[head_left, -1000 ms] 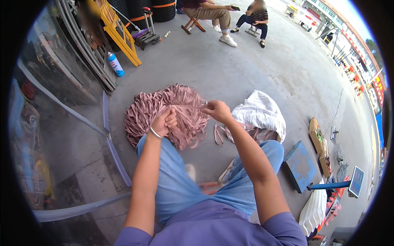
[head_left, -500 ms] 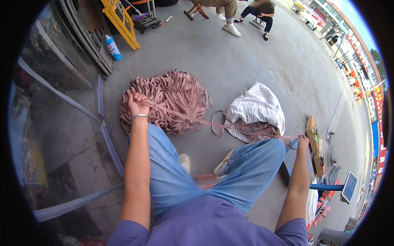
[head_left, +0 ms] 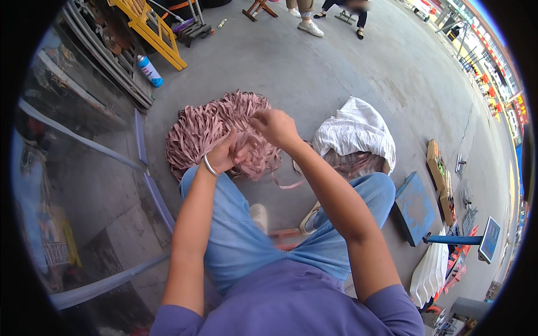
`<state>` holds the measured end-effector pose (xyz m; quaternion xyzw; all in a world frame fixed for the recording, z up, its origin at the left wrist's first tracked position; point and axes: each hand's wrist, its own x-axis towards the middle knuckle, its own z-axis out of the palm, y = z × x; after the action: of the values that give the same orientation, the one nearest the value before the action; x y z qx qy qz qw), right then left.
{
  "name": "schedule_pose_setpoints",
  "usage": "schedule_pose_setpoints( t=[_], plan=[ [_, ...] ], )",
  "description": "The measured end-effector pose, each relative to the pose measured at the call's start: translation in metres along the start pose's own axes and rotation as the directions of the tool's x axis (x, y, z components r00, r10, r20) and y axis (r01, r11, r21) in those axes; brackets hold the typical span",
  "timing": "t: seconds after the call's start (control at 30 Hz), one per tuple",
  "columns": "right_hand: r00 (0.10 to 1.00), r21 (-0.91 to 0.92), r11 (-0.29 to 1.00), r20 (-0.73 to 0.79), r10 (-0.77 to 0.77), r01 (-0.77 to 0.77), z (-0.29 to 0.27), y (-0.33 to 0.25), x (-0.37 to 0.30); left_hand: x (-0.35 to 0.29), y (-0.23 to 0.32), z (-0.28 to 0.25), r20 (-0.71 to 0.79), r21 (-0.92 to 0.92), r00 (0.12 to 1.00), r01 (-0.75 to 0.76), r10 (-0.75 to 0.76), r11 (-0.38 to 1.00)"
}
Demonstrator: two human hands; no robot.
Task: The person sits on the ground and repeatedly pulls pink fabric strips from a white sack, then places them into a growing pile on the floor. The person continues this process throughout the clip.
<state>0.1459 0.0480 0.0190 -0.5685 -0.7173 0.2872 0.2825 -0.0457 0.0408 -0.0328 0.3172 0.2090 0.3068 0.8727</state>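
Observation:
A large heap of dusty-pink flat ribbon [head_left: 196, 131] lies on the floor just beyond my left knee. Over its near right side my left hand [head_left: 224, 155], with a bangle at the wrist, has its fingers curled round some of the pink ribbon. Close above and to the right, my right hand [head_left: 274, 126] is closed, its fingertips pinching ribbon against the backdrop of the heap; the exact hold is partly hidden. To the right a white cloth sack [head_left: 356, 129] lies open toward me with more pink ribbon inside. A loose strand trails between heap and sack.
A blue platform scale [head_left: 416, 207] with a display on a post [head_left: 489, 239] stands right of my right knee. Open boxes [head_left: 441, 182] lie beyond it. A yellow ladder [head_left: 154, 36] and a spray can [head_left: 149, 71] are at far left. People sit on stools at the back.
My right hand has swung from the far right, where it held the ribbon stretched out, in to my left hand. My left hand has moved right and slightly nearer. The taut length has gone slack.

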Motion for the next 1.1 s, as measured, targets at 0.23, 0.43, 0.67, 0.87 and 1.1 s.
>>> schedule_pose_setpoints(
  t=[0.23, 0.43, 0.67, 0.87, 1.1],
  plan=[
    [0.880, 0.010, 0.886, -0.110, 0.463, -0.464, -0.102, 0.161, -0.049, -0.001, 0.018, -0.050, -0.580, -0.271, 0.695, -0.657, 0.426, 0.703],
    [0.274, 0.186, 0.509, -0.664, 0.696, -0.840, -0.294, 0.312, -0.258, -0.034, 0.028, -0.118, -0.828, -0.072, 0.287, -0.907, 0.482, 0.416],
    [0.642, -0.055, 0.746, -0.555, 0.529, -0.663, -0.219, 0.259, -0.198, 0.006, 0.018, -0.067, -0.487, -0.231, 0.750, -0.604, 0.447, 0.763],
    [0.827, -0.170, 0.983, 0.561, 0.043, 0.064, -0.003, 0.065, -0.101, 0.016, 0.007, -0.024, -0.235, -0.241, 0.930, -0.338, 0.284, 0.910],
    [0.998, -0.102, 0.994, 0.033, 0.046, -0.042, 0.010, 0.003, -0.007, -0.006, 0.002, -0.013, 0.079, 0.153, 0.990, 0.104, -0.117, 0.983]
  ],
)
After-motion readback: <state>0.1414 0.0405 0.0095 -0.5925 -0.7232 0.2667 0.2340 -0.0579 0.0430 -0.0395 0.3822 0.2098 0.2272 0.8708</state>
